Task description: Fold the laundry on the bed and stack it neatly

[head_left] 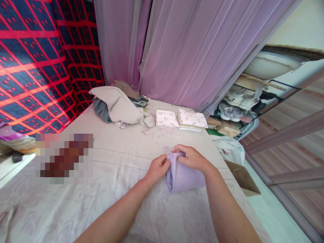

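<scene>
Two hands pinch the folded lilac cloth (183, 175) on the bed (113, 162), centre of the frame: left hand (158, 167) and right hand (192, 157) both closed on its top edge. The fold may slip open if either lets go. Clothes pile (118, 106) and two folded stacks (181, 118) lie above, well apart, blocking nothing.

Lilac ribbed folded cloth (183, 175) on a pale floral bedsheet (121, 148)

Mauve sheer curtain (192, 50), navy blanket with red grid (37, 60), two white pink-printed folded cloths (181, 118), beige and grey clothes pile (118, 106).
</scene>
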`<state>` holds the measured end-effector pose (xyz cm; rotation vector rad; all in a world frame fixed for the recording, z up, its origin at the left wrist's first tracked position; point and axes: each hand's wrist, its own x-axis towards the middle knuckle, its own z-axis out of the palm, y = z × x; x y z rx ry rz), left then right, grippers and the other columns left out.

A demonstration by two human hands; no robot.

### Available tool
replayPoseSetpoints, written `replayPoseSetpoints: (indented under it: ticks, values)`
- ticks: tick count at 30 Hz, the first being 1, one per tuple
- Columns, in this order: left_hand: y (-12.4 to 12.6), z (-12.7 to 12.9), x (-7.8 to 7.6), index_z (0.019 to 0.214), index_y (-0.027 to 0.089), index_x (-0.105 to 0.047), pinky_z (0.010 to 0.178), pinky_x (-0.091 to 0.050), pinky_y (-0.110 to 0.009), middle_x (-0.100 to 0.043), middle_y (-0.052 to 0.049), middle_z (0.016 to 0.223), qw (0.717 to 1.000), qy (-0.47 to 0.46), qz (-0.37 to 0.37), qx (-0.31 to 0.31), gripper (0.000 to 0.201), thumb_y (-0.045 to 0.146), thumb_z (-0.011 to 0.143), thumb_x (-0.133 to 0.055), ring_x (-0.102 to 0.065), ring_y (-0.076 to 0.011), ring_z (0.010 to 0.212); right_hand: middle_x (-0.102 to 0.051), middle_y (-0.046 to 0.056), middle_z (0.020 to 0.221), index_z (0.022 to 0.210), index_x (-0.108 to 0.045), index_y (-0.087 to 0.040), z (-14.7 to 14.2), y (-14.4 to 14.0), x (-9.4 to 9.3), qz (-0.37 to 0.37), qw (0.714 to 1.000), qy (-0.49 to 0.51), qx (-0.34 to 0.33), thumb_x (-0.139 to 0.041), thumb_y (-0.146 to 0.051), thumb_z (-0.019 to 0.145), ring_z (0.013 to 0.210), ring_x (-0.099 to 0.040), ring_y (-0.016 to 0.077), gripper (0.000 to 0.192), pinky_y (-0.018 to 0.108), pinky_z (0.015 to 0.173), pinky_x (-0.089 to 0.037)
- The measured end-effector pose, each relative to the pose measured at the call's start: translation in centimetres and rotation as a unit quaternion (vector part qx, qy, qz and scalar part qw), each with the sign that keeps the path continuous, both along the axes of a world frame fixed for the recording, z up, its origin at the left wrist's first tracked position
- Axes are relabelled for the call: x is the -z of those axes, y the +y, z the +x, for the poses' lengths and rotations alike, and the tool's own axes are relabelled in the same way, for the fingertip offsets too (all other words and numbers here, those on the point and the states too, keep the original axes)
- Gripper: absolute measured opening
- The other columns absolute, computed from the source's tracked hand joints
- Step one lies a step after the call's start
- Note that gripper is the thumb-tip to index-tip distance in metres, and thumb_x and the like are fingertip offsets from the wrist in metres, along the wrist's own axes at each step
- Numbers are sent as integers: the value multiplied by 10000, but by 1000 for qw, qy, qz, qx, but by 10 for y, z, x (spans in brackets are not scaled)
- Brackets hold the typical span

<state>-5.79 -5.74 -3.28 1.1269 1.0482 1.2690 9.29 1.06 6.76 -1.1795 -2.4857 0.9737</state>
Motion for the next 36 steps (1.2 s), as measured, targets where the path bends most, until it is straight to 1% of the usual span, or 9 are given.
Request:
replayPoseSetpoints:
  ticks: [4,10,14,18,20,23,29,33,36]
  values:
    - [-1,-2,-1,932,162,-674,596,-405,-226,-605,6,699,1000,16,-2,0,333,443,803,-551,-522,-133,649,-690,17,968,963,-645,-214,-1,1,3,10,1000,-2,2,-480,-90,644,905,-615,178,380,300,835,-463]
    - [-4,2,-6,1062,158,-612,683,-454,-243,-647,-29,883,999,16,18,39,393,419,769,-621,-584,-159,773,-630,70,1200,1092,-661,-216,-1,5,5,97,994,-20,-46,-488,-101,608,1149,-531,230,526,390,1016,-376]
    - [-10,5,-11,1144,185,-556,694,-463,-241,-648,-29,949,998,47,14,43,466,324,717,-683,-593,-160,797,-694,31,931,928,-691,-218,2,6,-7,74,992,-86,-60,-486,-135,652,906,-602,203,354,312,841,-444]
    - [-16,4,-21,1223,224,-518,725,-461,-248,-658,-20,1017,995,74,10,69,597,314,670,-724,-600,-173,843,-643,-2,763,827,-642,-203,14,8,-22,63,995,-76,0,-489,-172,669,706,-549,157,221,252,659,-413]
    - [-17,2,-25,1205,230,-541,706,-451,-250,-665,-6,964,992,109,-7,70,594,315,650,-733,-597,-179,819,-628,-6,761,822,-619,-200,23,10,-28,58,997,-46,30,-483,-197,687,703,-536,155,192,253,660,-408]
    - [-13,0,-26,1064,206,-610,672,-428,-240,-653,10,843,989,129,-37,55,426,279,654,-702,-580,-170,768,-610,-5,771,821,-595,-200,36,11,-32,45,997,2,64,-474,-246,715,730,-538,163,167,266,686,-411]
    - [-6,-1,-24,859,178,-559,619,-381,-208,-551,43,723,994,29,-72,76,204,276,694,-628,-519,-115,668,-588,-7,784,823,-562,-204,45,10,-27,14,991,68,110,-471,-285,708,780,-551,172,168,269,697,-415]
    - [-7,-6,-29,845,179,-551,636,-385,-211,-563,32,757,993,53,-57,93,228,276,674,-667,-528,-127,716,-595,-10,779,819,-567,-203,43,12,-25,5,992,69,106,-474,-269,720,784,-554,171,151,270,714,-420]
    - [-8,-12,-39,1044,181,-565,717,-429,-235,-620,-31,990,991,36,-37,126,442,304,652,-731,-574,-174,877,-597,-15,778,822,-578,-201,35,11,-27,-5,996,60,68,-470,-230,724,776,-552,163,149,258,704,-419]
